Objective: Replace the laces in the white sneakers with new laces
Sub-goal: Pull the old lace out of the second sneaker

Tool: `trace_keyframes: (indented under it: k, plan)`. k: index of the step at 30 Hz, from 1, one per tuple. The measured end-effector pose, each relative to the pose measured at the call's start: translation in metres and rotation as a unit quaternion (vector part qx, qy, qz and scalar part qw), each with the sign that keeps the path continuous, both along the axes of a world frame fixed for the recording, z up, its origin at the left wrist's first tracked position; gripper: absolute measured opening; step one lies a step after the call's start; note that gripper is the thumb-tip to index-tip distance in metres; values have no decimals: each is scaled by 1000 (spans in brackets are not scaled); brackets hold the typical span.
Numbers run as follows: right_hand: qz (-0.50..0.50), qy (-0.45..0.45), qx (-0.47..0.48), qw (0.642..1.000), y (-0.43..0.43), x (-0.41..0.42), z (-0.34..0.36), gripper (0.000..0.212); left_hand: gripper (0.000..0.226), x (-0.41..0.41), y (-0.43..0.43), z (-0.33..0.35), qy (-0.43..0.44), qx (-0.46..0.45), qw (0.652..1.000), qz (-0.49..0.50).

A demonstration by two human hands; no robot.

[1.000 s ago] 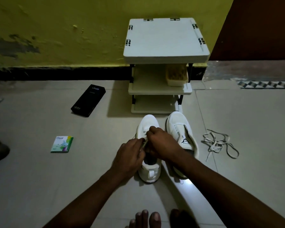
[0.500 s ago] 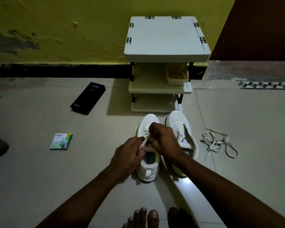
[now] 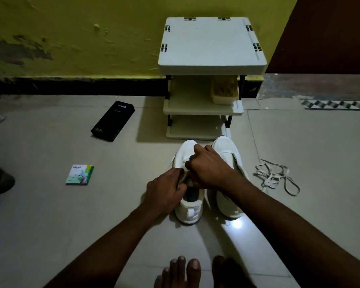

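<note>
— What fills most of the view?

— A pale tiled floor (image 3: pixel 50 215) that meets a yellow wall (image 3: pixel 92 28) at its far edge. A white three-tier rack (image 3: pixel 211 44) stands against that wall, with a small basket (image 3: pixel 224 90) on its middle shelf.

— And the shoes?

— A pair of white sneakers sits side by side on the floor just in front of the rack, toes pointing at it. The left-side sneaker (image 3: pixel 190 213) is the one being handled. The right-side sneaker (image 3: pixel 229 204) touches it or nearly does, and the right forearm partly covers it.

— The hands?

— Both are over the throat of the left-side sneaker. The left hand (image 3: pixel 164 192) has its fingers curled, pinching a pale lace (image 3: pixel 184 176) at the shoe's opening. The right hand (image 3: pixel 208 167) is clenched around the same lace a little farther toward the toe.

— Anything else lying about?

— A black box (image 3: pixel 112 121) left of the rack and a loose lace (image 3: pixel 274 177) heaped right of the pair. A small green packet (image 3: pixel 79 175) lies well left of the shoes, and bare toes (image 3: pixel 183 271) show at the near edge.
</note>
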State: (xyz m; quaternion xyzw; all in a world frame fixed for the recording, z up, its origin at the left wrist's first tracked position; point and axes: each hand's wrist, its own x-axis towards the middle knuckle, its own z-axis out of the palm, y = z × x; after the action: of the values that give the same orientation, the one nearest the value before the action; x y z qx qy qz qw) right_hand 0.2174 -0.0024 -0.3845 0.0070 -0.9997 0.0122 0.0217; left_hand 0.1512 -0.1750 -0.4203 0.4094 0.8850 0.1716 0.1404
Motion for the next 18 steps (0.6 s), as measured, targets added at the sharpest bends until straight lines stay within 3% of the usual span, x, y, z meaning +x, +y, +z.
trace_keyframes:
  k: [2,3,4,6,7,8,9,10,11,12,13,14,15,16,17,18]
  plan:
    - [-56,-17,-132,990,8,-1,3,23,47,-1,0,0,6,-9,1000,0]
    - [-116,-24,-239,964,8,0,5,22,46,-2,0,0,5,-12,1000,-2]
    - [-189,-28,-355,915,9,0,6,22,46,-4,1,-1,4,-12,1000,-5]
    - [-321,-20,-578,750,7,0,5,27,47,-7,0,-1,4,-12,1000,-8]
    - [-363,-19,-636,681,7,1,3,31,47,-7,1,-2,6,-14,1000,-10]
    - [-374,-14,-651,661,6,1,2,30,47,-8,2,-3,8,-15,1000,-10]
    - [-359,-7,-606,710,6,1,0,24,47,-8,2,-3,10,-16,1000,-9]
    - [-314,-13,-502,805,10,1,0,20,47,-7,2,-4,10,-14,1000,-8]
    - [-253,-38,-353,900,12,1,-2,18,48,-7,2,-4,9,-12,1000,-8]
    - [-185,-58,-224,955,10,0,1,24,47,-6,2,-5,9,-12,1000,-9]
    - [-131,-74,-168,974,7,-2,4,33,45,-6,2,-5,10,-13,1000,-12]
    - [-98,-80,-174,977,4,-3,8,38,44,-7,2,-5,11,-13,1000,-13]
    - [-95,-72,-249,961,3,-3,9,39,44,-8,1,-5,10,-13,1000,-10]
    - [-139,-62,-405,901,4,-1,10,39,46,-8,0,-5,9,-14,1000,-7]
    - [-191,-30,-578,793,5,5,15,39,49,-9,0,-5,11,-16,1000,-6]
    - [-238,-11,-685,688,6,10,19,40,50,-9,1,-6,16,-16,1000,-9]
